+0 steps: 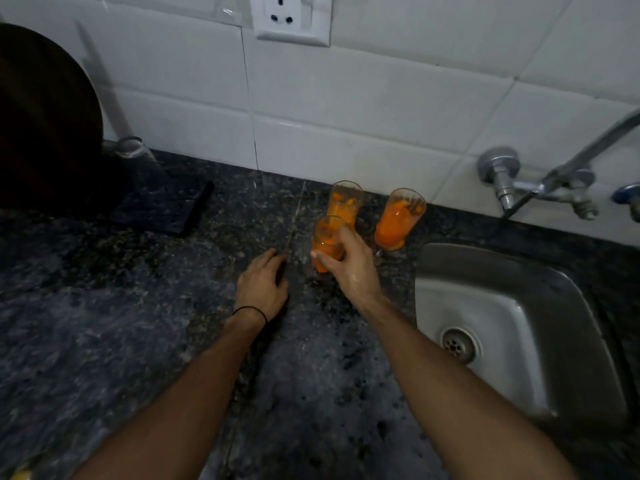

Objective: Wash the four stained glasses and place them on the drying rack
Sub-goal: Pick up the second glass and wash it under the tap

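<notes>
Gripping nearest stained glass left of sink, right hand wraps its middle; wet, probably slippery, fragile, so keep a full-wrap hold. Left hand rests slack on counter, empty.

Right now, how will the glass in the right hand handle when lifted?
Probably slippery: the right hand gripping the glass looks wet. Likely breakable if dropped on the stone counter. Tall and narrow, so apt to tip.

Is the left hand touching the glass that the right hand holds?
Apart. The head view shows bare counter between the left hand and the glass; only the right hand grips it.
</notes>
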